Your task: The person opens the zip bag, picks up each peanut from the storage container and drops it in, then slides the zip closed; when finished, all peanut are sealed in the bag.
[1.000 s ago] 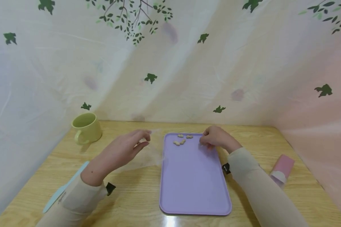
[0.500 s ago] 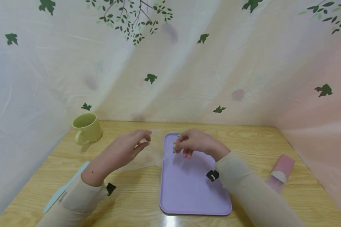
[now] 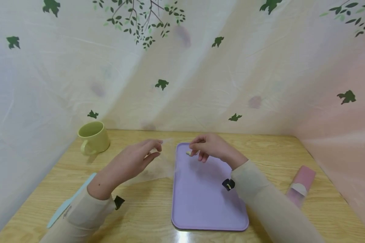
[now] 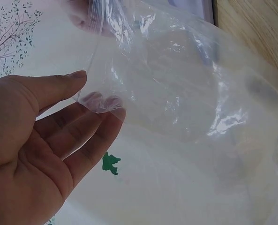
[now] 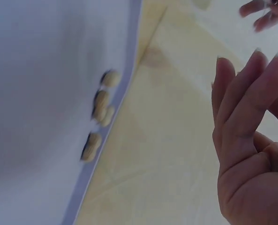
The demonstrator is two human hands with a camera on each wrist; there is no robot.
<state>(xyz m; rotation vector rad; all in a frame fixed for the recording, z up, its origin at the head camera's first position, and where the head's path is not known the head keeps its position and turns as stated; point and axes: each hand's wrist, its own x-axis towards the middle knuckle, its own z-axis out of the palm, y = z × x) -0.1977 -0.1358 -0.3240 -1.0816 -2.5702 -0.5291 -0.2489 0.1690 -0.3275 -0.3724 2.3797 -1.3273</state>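
Left wrist view: half-curled left hand (image 4: 47, 140) holds a clear bag (image 4: 176, 84).

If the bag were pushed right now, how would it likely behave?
The bag would probably fold: its clear film is creased. Likely light: thin film, held at one edge by the left hand. Glossy highlights suggest it may be slippery.

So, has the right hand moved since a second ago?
Yes: in the head view, the right hand has moved leftward over the purple tray, from its right edge toward its left edge.
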